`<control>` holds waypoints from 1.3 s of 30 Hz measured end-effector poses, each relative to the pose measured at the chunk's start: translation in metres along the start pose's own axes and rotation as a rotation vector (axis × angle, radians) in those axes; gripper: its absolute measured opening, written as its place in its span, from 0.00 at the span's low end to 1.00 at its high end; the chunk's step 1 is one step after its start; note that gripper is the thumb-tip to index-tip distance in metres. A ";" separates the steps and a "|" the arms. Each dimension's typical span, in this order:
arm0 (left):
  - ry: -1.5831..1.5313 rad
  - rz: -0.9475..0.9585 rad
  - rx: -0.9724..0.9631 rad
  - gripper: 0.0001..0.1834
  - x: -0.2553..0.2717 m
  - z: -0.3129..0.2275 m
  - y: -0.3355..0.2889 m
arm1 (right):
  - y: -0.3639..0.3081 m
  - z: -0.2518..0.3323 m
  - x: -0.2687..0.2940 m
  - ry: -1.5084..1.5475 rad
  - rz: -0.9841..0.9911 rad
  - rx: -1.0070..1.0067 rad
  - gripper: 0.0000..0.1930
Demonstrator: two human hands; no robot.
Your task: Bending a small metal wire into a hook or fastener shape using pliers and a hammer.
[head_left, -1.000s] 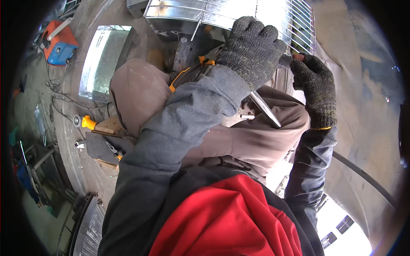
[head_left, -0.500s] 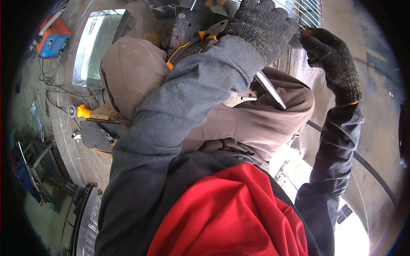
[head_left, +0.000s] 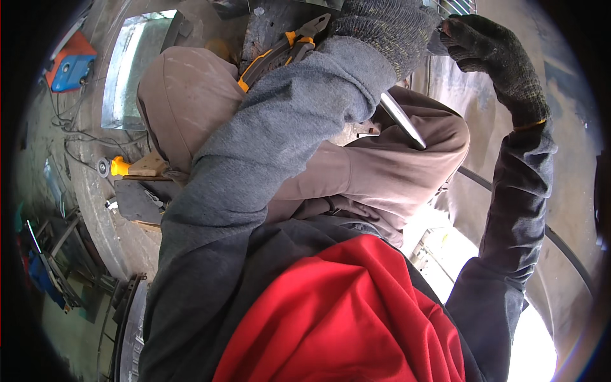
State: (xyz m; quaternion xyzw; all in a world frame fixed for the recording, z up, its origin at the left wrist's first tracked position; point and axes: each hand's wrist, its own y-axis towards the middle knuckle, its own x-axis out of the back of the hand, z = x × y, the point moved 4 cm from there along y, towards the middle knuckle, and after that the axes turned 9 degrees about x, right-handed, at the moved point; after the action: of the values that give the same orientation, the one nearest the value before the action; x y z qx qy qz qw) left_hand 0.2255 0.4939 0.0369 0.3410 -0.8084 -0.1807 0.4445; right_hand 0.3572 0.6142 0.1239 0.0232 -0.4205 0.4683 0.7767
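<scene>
My left hand (head_left: 385, 38), in a dark knitted glove, is at the top edge with its fingers curled; what they close on is hidden. A shiny metal tube (head_left: 402, 121) sticks out below that wrist, over my thigh; whether the hand holds it I cannot tell. My right hand (head_left: 490, 54), gloved alike, is just to the right with its fingers bent inward in a pinch. Between the hands shows a small grey piece (head_left: 436, 44), its kind unclear. Pliers (head_left: 283, 51) with orange-and-black handles lie left of my left hand, jaws apart.
A wire rack (head_left: 459, 6) shows behind the hands. At far left are a red-and-blue machine (head_left: 73, 63) with cables and a shiny sheet-metal piece (head_left: 137, 70). A yellow tool with a round disc (head_left: 114, 167) lies beside a wooden block (head_left: 147, 164) and a dark box (head_left: 143, 200).
Both hands sit higher in the picture, and my right forearm has shifted slightly right. The whole scene has shifted a little, so less of the wire rack shows. The hands remain close together.
</scene>
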 end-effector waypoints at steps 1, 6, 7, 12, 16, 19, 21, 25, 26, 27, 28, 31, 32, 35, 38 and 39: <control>0.002 -0.021 -0.004 0.09 0.000 0.000 -0.001 | -0.002 -0.001 -0.001 -0.009 -0.026 -0.001 0.23; -0.009 -0.011 0.024 0.09 0.000 0.000 0.000 | -0.008 -0.008 -0.005 0.014 -0.065 0.020 0.22; -0.009 0.001 0.020 0.08 0.000 0.000 0.001 | -0.008 -0.009 -0.005 0.021 -0.075 0.017 0.21; 0.032 -0.042 -0.005 0.07 0.004 -0.002 0.002 | -0.008 -0.015 -0.008 0.101 -0.085 0.043 0.21; 0.014 0.004 -0.007 0.09 0.003 -0.002 0.001 | -0.006 -0.011 -0.007 0.067 -0.045 0.089 0.22; 0.027 0.018 0.004 0.10 0.001 -0.002 0.001 | -0.005 -0.009 -0.003 0.017 -0.018 0.084 0.23; 0.069 0.017 0.016 0.12 -0.001 -0.002 0.001 | -0.002 -0.009 0.001 -0.038 0.012 0.091 0.23; 0.065 0.048 0.021 0.13 -0.001 -0.002 0.002 | 0.002 -0.014 0.007 0.026 0.077 0.079 0.22; 0.059 0.051 0.021 0.13 -0.001 -0.002 0.002 | 0.003 -0.015 0.008 0.037 0.093 0.097 0.21; 0.054 0.052 0.021 0.13 0.001 -0.002 0.002 | 0.004 -0.015 0.009 0.048 0.108 0.115 0.21; 0.049 0.061 0.026 0.14 0.001 -0.002 0.003 | 0.006 -0.015 0.010 0.059 0.124 0.134 0.20; 0.038 0.089 0.036 0.14 0.004 -0.003 0.004 | 0.011 -0.016 0.012 -0.014 0.215 0.116 0.19; 0.035 0.099 0.036 0.15 0.005 -0.003 0.004 | 0.011 -0.017 0.013 -0.008 0.197 0.103 0.19; 0.042 0.101 0.026 0.15 0.006 -0.004 0.004 | 0.011 -0.021 0.014 -0.011 0.172 0.074 0.19; 0.056 0.104 0.020 0.15 0.006 -0.004 0.004 | 0.010 -0.022 0.015 -0.033 0.191 0.087 0.18; 0.060 0.107 0.019 0.15 0.005 -0.004 0.004 | 0.011 -0.021 0.016 -0.031 0.191 0.105 0.18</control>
State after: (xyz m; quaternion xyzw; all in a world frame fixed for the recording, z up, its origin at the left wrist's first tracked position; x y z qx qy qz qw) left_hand 0.2251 0.4928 0.0441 0.3068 -0.8134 -0.1385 0.4744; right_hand 0.3658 0.6405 0.1167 0.0308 -0.4078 0.5610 0.7197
